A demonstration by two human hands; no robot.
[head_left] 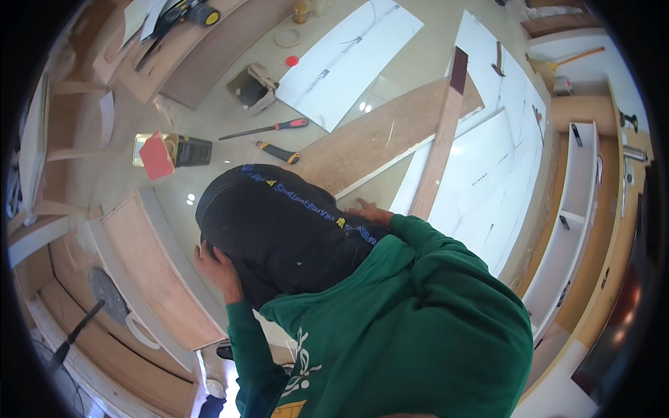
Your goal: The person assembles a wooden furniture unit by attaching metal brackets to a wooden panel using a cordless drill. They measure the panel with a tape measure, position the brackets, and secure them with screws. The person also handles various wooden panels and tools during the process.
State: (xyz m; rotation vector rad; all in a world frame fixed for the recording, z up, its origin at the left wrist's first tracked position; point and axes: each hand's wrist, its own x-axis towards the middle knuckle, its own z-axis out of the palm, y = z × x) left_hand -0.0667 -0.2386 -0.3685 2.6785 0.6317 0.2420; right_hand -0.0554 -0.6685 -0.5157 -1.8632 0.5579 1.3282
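Note:
Black trousers [279, 230] with a printed blue stripe cover my bent leg in the middle of the view. My left hand [221, 273] lies against the trousers' left side, fingers apart, with nothing seen in it. Beyond the leg, my right hand [368, 212] is partly hidden by it; its visible fingers are spread near the floor, close to a brown board [390, 132]. A long wood strip [440, 150] with a dark red end crosses that board and a white marbled panel [481, 181]. On the floor past my knee lie a yellow-and-black utility knife [276, 150] and a file [265, 129] with a red-and-black handle.
A hammer [498, 60] rests on the white panel. Another white panel [348, 63] lies farther off, near a torn cardboard box [252, 89]. A metal tin [192, 150] with red card stands at left. Wooden cabinet pieces [157, 272] flank me left; a white shelf unit [571, 188] stands right.

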